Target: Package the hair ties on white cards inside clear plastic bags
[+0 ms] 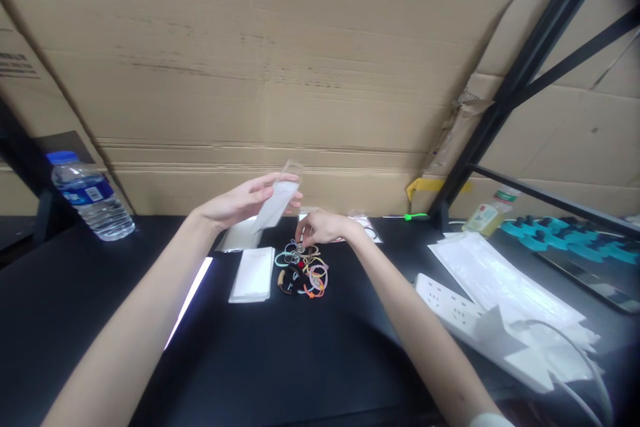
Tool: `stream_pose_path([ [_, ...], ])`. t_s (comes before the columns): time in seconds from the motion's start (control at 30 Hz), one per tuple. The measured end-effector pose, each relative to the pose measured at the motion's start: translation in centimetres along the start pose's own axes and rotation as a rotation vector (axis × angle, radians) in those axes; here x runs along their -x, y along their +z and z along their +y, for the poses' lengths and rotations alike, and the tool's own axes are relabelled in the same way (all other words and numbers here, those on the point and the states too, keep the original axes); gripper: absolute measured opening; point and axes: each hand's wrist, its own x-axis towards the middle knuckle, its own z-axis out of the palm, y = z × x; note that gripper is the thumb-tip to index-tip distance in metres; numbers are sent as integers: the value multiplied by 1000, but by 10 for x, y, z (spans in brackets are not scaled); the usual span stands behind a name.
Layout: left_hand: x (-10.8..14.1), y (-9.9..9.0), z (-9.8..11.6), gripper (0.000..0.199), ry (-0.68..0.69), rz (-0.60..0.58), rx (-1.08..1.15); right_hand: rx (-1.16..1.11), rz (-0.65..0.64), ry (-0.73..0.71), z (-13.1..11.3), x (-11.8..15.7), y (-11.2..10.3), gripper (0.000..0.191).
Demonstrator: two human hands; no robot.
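Observation:
My left hand (250, 199) is raised and closed around a white card (276, 205) in a clear plastic sleeve, which tilts down to the left. Below it on the black table, my right hand (323, 227) reaches to the far side of a small pile of coloured hair ties (316, 273). Its fingertips are pinched together at the top of the pile, by a silvery piece; what they hold is hidden. Left of the pile lies a stack of white cards (253, 275). Clear plastic sleeves (240, 237) lie behind that stack.
At the left stands a water bottle (93, 197), leaning. A power strip (450, 310), white papers (505, 277), a bottle with yellowish liquid (487, 213) and turquoise pieces (565, 237) occupy the right. Cardboard (265, 67) walls the back; a green-handled tool (415, 217) lies before it.

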Motion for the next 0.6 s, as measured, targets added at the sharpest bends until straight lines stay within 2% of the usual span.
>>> stream_pose_path([
  [0.2,0,3,2,54,12,-18,8,-9,-30,-55,-3,10,-9,26],
  [0.33,1,4,3,53,19,-11,13,3,12,-89,-6,16,-13,24],
  [0.5,1,5,3,55,20,0,22,-185,-9,-142,-19,29,-21,19],
  [0.6,0,6,2,54,34,5,31,-287,59,-206,-30,45,-30,15],
])
